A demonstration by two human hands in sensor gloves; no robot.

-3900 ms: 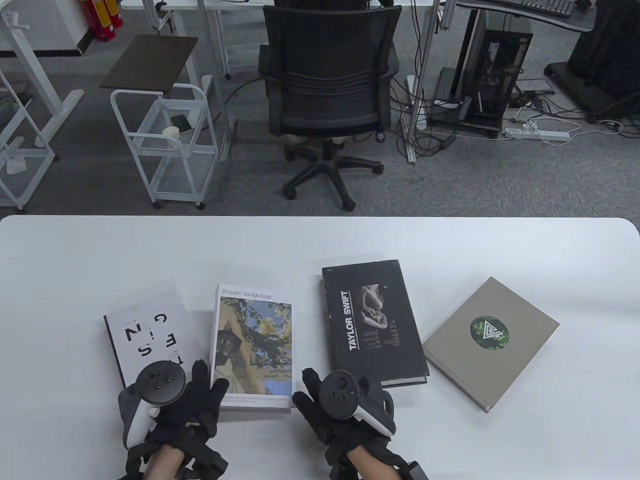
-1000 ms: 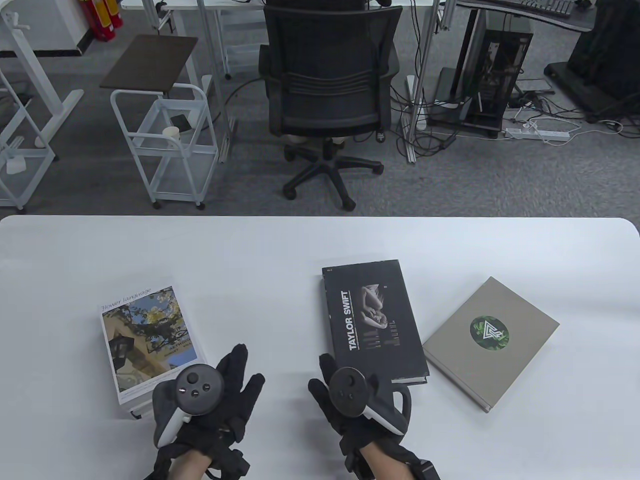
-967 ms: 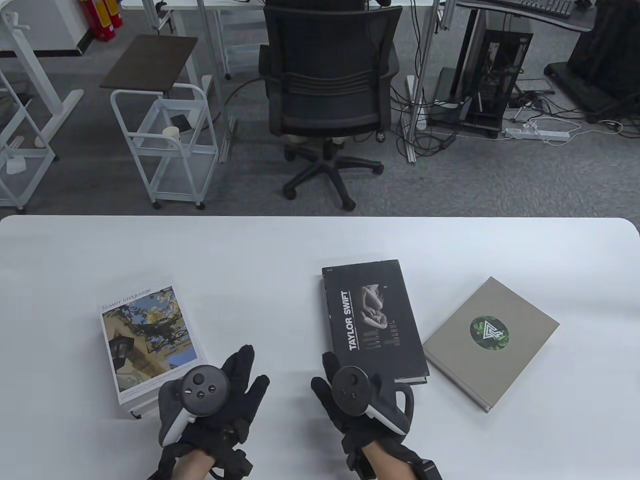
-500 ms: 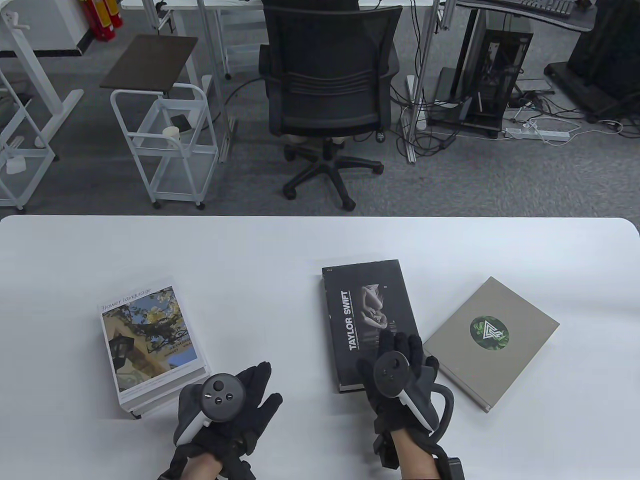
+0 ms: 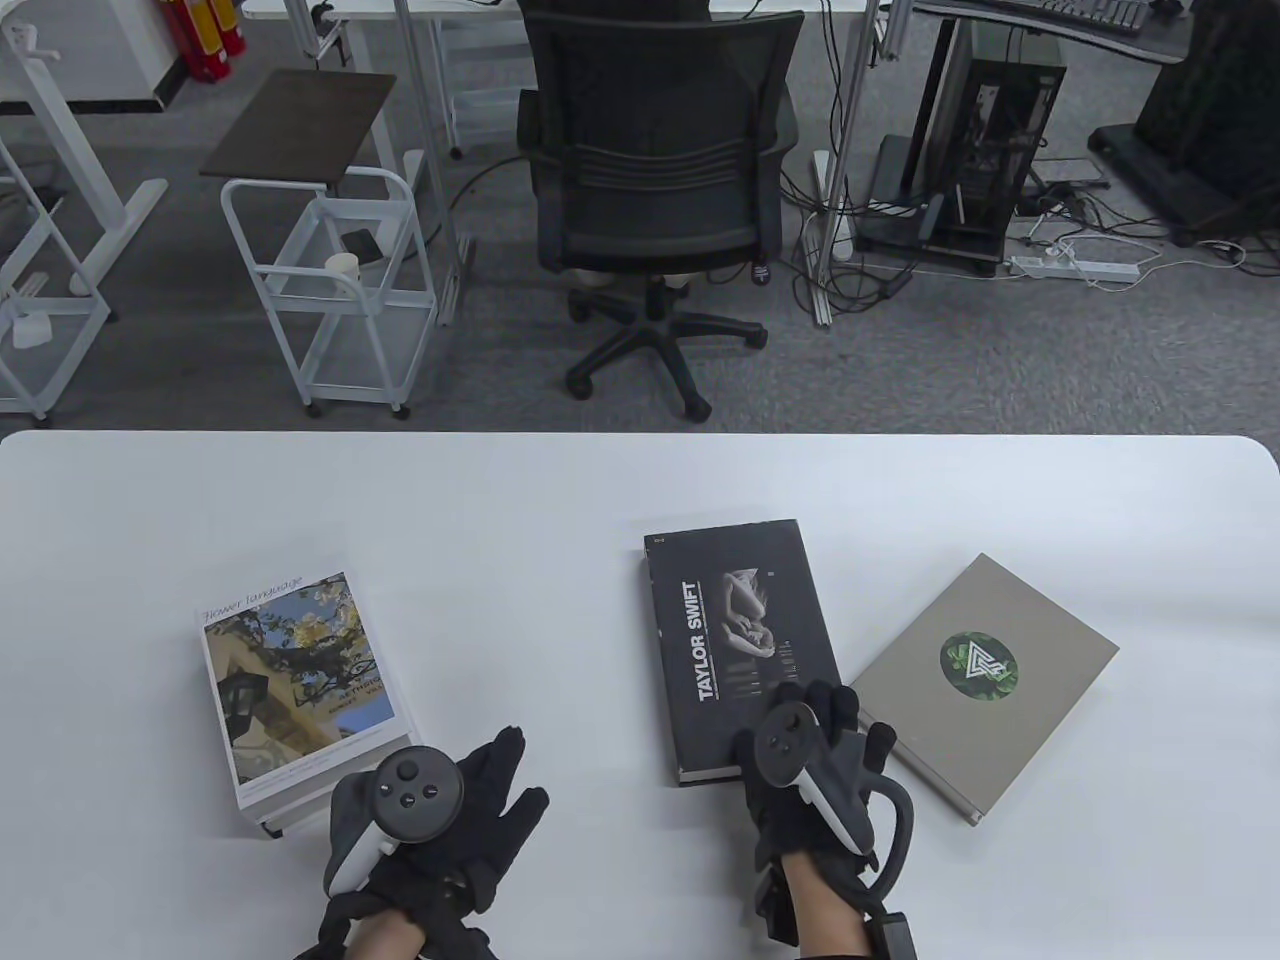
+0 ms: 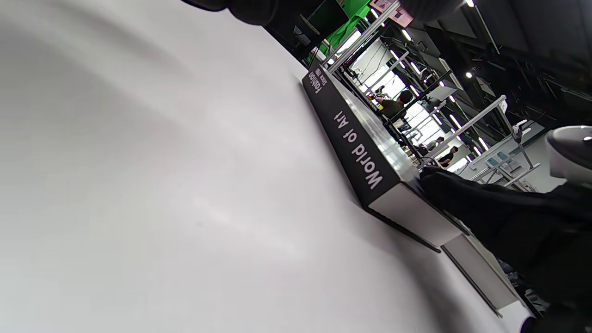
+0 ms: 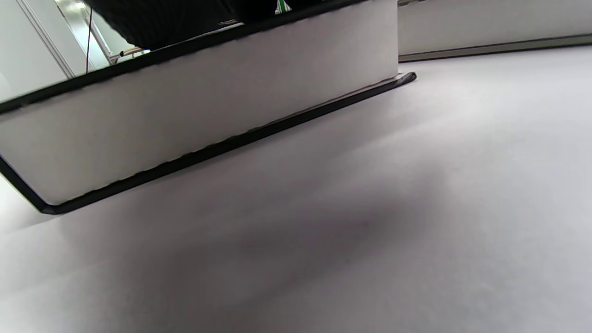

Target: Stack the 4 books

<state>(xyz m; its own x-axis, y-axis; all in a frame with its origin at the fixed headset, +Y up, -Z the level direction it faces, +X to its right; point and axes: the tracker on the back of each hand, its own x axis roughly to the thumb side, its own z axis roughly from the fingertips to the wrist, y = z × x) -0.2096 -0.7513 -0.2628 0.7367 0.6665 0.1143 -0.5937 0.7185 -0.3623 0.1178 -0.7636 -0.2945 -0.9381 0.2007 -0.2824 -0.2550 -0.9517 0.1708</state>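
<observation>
The flower-cover book (image 5: 300, 680) lies on a white book whose corner (image 5: 272, 822) peeks out, at the table's left. The black Taylor Swift book (image 5: 735, 640) lies flat in the middle, with the grey book with a green emblem (image 5: 985, 685) to its right. My right hand (image 5: 800, 712) rests with fingers spread on the black book's near right corner. The left wrist view shows the black book's spine (image 6: 356, 148) and my right hand's fingers (image 6: 485, 215) on its near end. The right wrist view shows its page edge (image 7: 199, 120). My left hand (image 5: 500, 770) is open above the table between the stack and the black book.
The white table (image 5: 560, 520) stretches bare behind the books up to its far edge. The grey book's near corner lies close to my right wrist. An office chair (image 5: 655, 180) and a white cart (image 5: 330, 290) stand on the floor beyond the table.
The flower book went onto the white book at the left. My right hand moved right onto the black book's near corner, then drew back slightly. My left hand shifted a little left.
</observation>
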